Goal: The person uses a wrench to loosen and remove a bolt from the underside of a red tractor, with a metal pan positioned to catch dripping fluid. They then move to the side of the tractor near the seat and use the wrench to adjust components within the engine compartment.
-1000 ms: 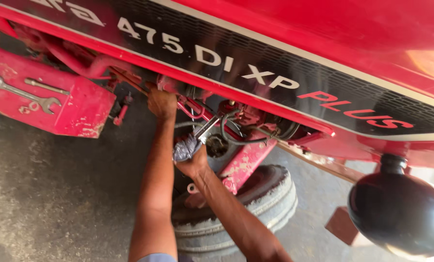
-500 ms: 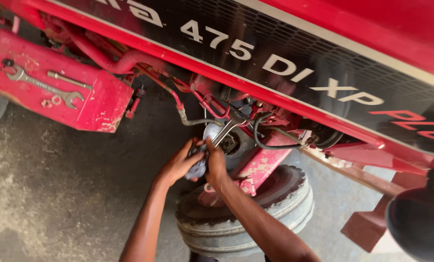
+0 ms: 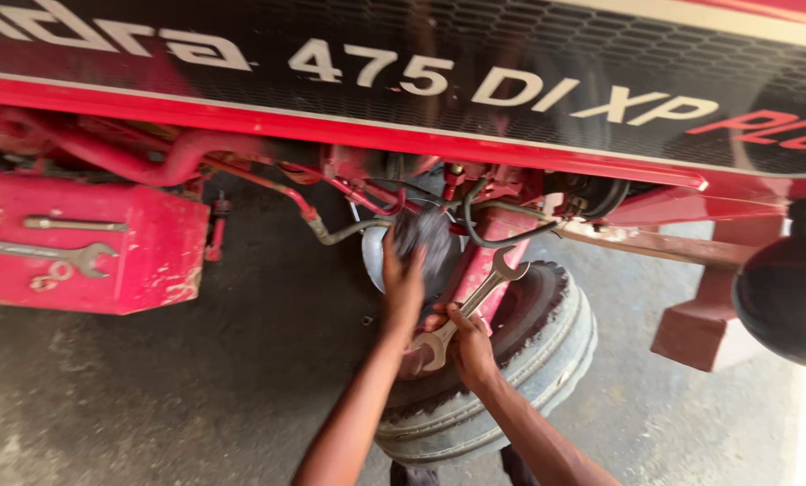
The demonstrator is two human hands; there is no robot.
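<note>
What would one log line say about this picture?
left hand: on dark blurred part under red engine | right hand: holds open-ended spanner | below: tyre | red box: more spanners

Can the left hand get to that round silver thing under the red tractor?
Probably yes. The left hand is already up against the round silver part, blurred, with nothing between them. The right hand holds a spanner off to the side.

I'm holding a steel double open-end wrench [image 3: 471, 306] in my right hand [image 3: 468, 346], tilting up-right, upper jaw free beside the red bracket. My left hand [image 3: 404, 286] is pressing the blurred grey round filter housing [image 3: 418, 241].
</note>
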